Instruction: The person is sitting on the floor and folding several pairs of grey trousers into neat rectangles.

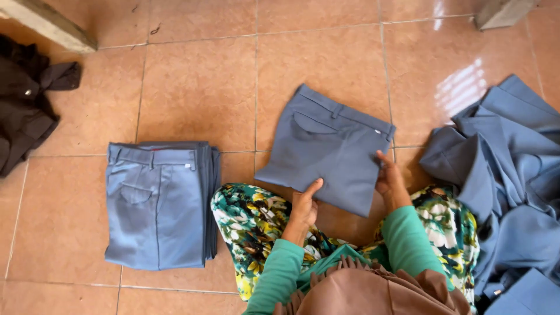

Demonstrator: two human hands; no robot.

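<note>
A folded pair of grey-blue trousers point(326, 149) lies on the tiled floor in front of me, its waistband towards the far side. My left hand point(304, 207) grips its near edge, thumb on top. My right hand point(389, 178) holds its right edge near the corner. Both arms are in green sleeves above my flower-patterned knees point(251, 224).
A stack of folded blue trousers point(157, 204) sits to the left. A loose heap of blue cloth point(501, 181) lies at the right. Dark clothing point(23, 99) is at the far left. Wooden legs point(49, 23) stand at the top corners.
</note>
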